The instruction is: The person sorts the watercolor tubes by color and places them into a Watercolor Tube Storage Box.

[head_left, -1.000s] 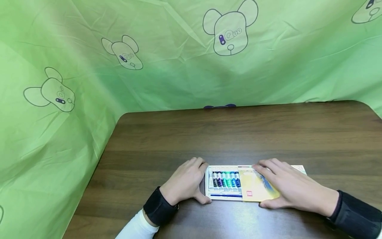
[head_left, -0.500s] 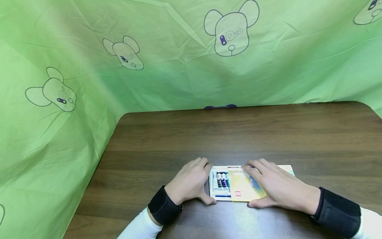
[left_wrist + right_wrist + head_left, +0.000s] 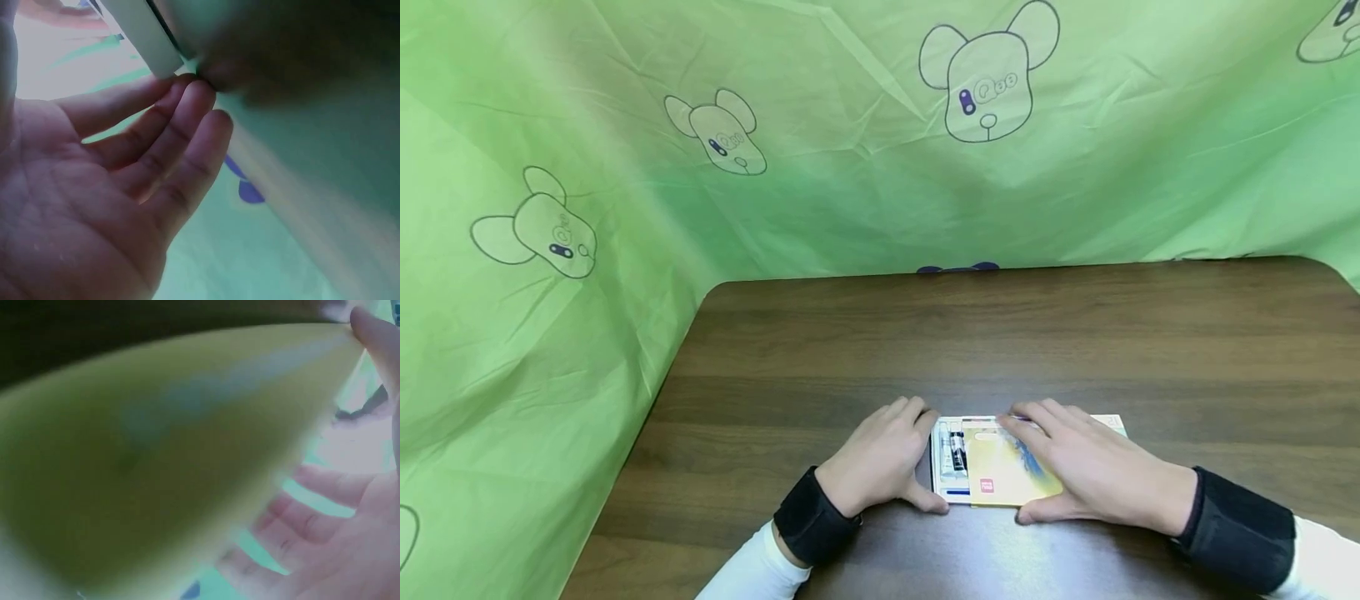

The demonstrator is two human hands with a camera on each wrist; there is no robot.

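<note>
A box of paint tubes lies near the table's front edge in the head view. Its white tray [image 3: 937, 479] sticks out on the left from a yellow sleeve [image 3: 992, 467]. One dark-banded paint tube [image 3: 958, 450] shows in the uncovered part. My left hand [image 3: 880, 458] holds the tray's left end, thumb at the near corner and fingers at the far one. In the left wrist view, its fingertips are right at the tray's white edge [image 3: 147, 37]. My right hand [image 3: 1086, 467] spans the sleeve from above, thumb on the near side, fingers on the far side, hiding much of its picture.
The brown wooden table [image 3: 1000, 333] stretches behind and around the box. A green cloth [image 3: 850, 192] printed with bear heads hangs along its back and left edges. Each wrist wears a black band [image 3: 1236, 525].
My right hand has slid left with the sleeve, which now covers most of the tubes that showed before. My left hand and the tray's left end have shifted slightly right.
</note>
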